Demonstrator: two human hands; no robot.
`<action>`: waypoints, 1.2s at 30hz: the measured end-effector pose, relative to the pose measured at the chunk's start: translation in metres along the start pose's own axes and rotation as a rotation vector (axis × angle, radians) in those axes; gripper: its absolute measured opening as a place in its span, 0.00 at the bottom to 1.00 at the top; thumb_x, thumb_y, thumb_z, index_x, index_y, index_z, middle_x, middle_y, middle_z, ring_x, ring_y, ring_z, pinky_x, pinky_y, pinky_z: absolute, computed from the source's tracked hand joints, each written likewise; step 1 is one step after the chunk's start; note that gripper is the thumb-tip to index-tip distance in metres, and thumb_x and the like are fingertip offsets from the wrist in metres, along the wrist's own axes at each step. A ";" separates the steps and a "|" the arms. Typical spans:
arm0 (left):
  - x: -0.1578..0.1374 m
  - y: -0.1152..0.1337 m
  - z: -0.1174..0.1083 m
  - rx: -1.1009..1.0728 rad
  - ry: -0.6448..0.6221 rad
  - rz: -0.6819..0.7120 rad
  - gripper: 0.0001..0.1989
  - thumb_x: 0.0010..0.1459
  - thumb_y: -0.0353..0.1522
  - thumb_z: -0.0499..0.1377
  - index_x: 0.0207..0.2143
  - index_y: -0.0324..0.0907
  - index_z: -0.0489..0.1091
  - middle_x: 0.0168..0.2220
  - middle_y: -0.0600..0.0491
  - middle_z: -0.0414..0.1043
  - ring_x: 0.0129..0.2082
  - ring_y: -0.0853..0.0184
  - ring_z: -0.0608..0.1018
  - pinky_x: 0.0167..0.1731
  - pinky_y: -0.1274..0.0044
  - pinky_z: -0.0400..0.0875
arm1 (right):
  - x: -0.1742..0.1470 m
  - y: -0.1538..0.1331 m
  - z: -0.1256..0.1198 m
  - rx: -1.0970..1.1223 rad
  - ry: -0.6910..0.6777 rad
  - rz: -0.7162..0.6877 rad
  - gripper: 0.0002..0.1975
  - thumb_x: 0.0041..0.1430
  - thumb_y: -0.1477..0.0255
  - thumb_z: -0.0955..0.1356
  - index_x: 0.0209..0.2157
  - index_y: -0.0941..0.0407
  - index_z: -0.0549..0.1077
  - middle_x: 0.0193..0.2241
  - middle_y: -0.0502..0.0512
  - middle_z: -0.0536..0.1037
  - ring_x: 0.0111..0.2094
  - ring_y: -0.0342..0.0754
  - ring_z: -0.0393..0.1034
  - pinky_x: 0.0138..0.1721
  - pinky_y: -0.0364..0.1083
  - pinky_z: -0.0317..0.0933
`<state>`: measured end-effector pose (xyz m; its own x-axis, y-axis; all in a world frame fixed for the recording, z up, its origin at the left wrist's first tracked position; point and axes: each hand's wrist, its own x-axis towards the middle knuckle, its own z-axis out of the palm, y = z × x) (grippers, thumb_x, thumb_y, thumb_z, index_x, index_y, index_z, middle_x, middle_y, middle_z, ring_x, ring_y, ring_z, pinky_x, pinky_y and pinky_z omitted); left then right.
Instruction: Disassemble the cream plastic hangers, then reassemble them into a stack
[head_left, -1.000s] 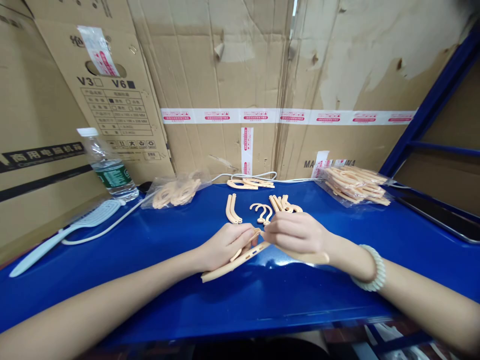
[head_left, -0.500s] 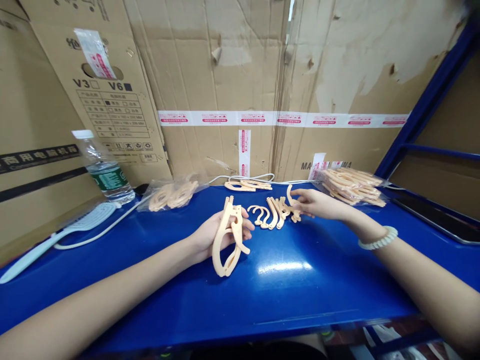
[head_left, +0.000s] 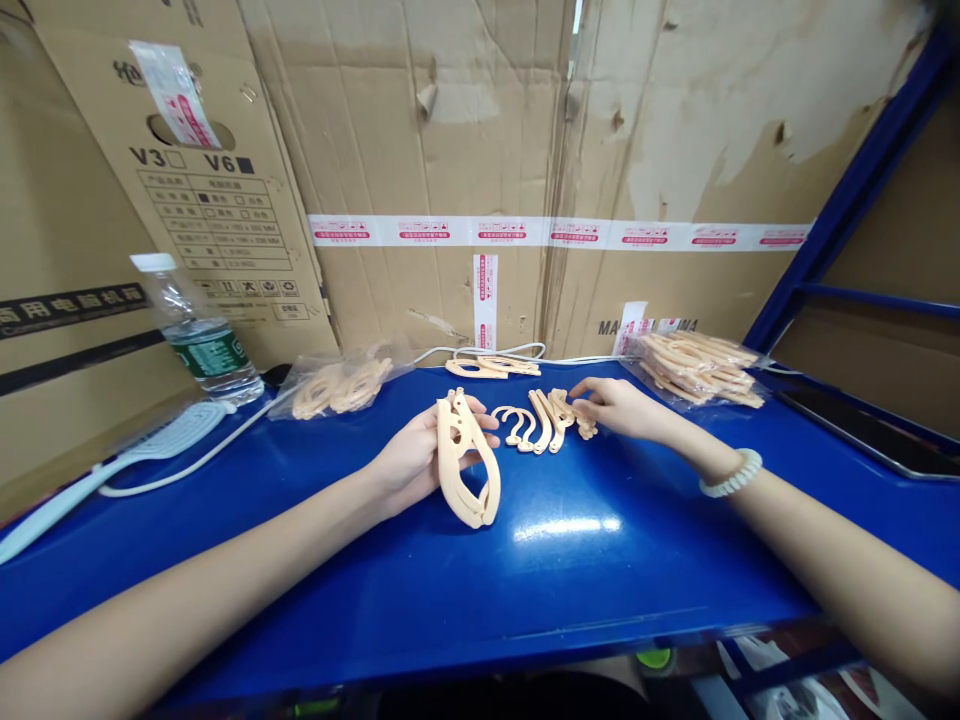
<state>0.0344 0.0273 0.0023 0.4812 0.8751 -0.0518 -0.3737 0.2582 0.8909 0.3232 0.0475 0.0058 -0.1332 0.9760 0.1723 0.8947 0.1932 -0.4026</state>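
My left hand is closed round a partly folded, cream-coloured plastic folding hanger, held upright above the blue table with its curved arms meeting at the bottom. The palm and some fingers are behind it. To its right lie two loose hanger hooks and several curved hanger arms in a row. My right hand is over the right end of this row, fingers bent and somewhat apart, at a cluster of small cream pieces. No piece shows clearly in its grasp.
Bagged cream hanger parts lie at the back left, and a larger bagged stack at the back right. More hanger parts lie by a white cable. A water bottle, a pale hairbrush and a dark phone-like slab flank the work area.
The left hand has turned the hanger, and its loose-standing arm has swung in beside the other. The curved piece upright at my right fingers no longer shows there; that hand stays by the cluster.
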 end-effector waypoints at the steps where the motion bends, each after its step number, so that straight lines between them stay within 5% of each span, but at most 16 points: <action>1: 0.000 0.001 0.001 0.001 0.012 0.003 0.13 0.56 0.16 0.52 0.34 0.37 0.73 0.32 0.49 0.79 0.32 0.64 0.82 0.34 0.74 0.78 | 0.000 0.000 -0.001 -0.016 0.017 -0.004 0.12 0.60 0.67 0.64 0.39 0.60 0.74 0.19 0.51 0.75 0.22 0.47 0.69 0.25 0.43 0.56; 7: 0.000 0.001 0.001 -0.007 0.016 0.007 0.15 0.58 0.16 0.50 0.35 0.37 0.73 0.32 0.49 0.79 0.32 0.64 0.82 0.35 0.74 0.78 | 0.001 0.001 0.009 -0.098 0.123 -0.035 0.20 0.58 0.55 0.65 0.39 0.58 0.73 0.29 0.56 0.76 0.30 0.49 0.70 0.29 0.45 0.57; 12: 0.000 0.000 -0.001 -0.017 0.005 0.016 0.15 0.59 0.17 0.50 0.35 0.38 0.74 0.31 0.49 0.78 0.31 0.63 0.82 0.34 0.73 0.78 | 0.004 0.005 0.019 -0.135 0.124 -0.074 0.16 0.56 0.59 0.67 0.36 0.57 0.75 0.32 0.58 0.76 0.35 0.51 0.70 0.34 0.45 0.60; 20: 0.001 -0.001 -0.002 -0.031 -0.002 0.021 0.15 0.57 0.16 0.52 0.36 0.38 0.75 0.31 0.50 0.78 0.32 0.63 0.82 0.35 0.73 0.79 | 0.011 0.018 0.018 -0.139 0.110 -0.052 0.10 0.57 0.64 0.68 0.32 0.57 0.74 0.26 0.54 0.77 0.29 0.48 0.70 0.29 0.43 0.57; 25: 0.000 0.000 -0.002 -0.029 0.018 0.029 0.15 0.56 0.16 0.54 0.36 0.38 0.76 0.33 0.50 0.78 0.33 0.64 0.82 0.35 0.74 0.78 | 0.002 0.006 0.014 -0.137 0.204 -0.067 0.13 0.61 0.62 0.65 0.36 0.58 0.74 0.33 0.58 0.76 0.37 0.52 0.71 0.37 0.46 0.62; 27: 0.001 -0.001 -0.002 -0.030 0.019 0.036 0.14 0.56 0.17 0.54 0.36 0.38 0.76 0.34 0.49 0.78 0.34 0.64 0.81 0.35 0.74 0.78 | -0.009 -0.014 0.012 -0.110 0.297 -0.148 0.15 0.64 0.62 0.64 0.43 0.58 0.71 0.39 0.61 0.74 0.41 0.52 0.70 0.41 0.48 0.62; 29: 0.002 -0.002 -0.002 -0.037 0.020 0.047 0.14 0.55 0.17 0.56 0.36 0.38 0.77 0.34 0.50 0.77 0.33 0.66 0.80 0.35 0.74 0.77 | -0.025 -0.040 0.012 -0.008 0.410 -0.427 0.12 0.64 0.65 0.65 0.45 0.57 0.70 0.40 0.60 0.73 0.42 0.52 0.68 0.42 0.49 0.64; 32: 0.002 -0.004 -0.001 -0.047 0.022 0.064 0.13 0.52 0.17 0.58 0.35 0.37 0.77 0.32 0.51 0.76 0.30 0.67 0.79 0.33 0.75 0.77 | -0.050 -0.076 0.019 -0.008 0.287 -0.886 0.11 0.65 0.70 0.64 0.48 0.56 0.70 0.42 0.59 0.72 0.43 0.50 0.67 0.43 0.48 0.64; 36: -0.001 -0.004 0.003 -0.062 0.027 0.042 0.13 0.56 0.18 0.56 0.39 0.36 0.77 0.30 0.50 0.76 0.29 0.68 0.78 0.33 0.76 0.77 | -0.065 -0.093 0.035 -0.284 0.174 -1.159 0.08 0.67 0.76 0.62 0.40 0.57 0.74 0.39 0.57 0.75 0.39 0.48 0.66 0.39 0.47 0.62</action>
<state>0.0380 0.0239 0.0005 0.4425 0.8963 -0.0279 -0.4417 0.2450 0.8631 0.2340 -0.0303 0.0004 -0.8798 0.2067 0.4280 0.3466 0.8952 0.2801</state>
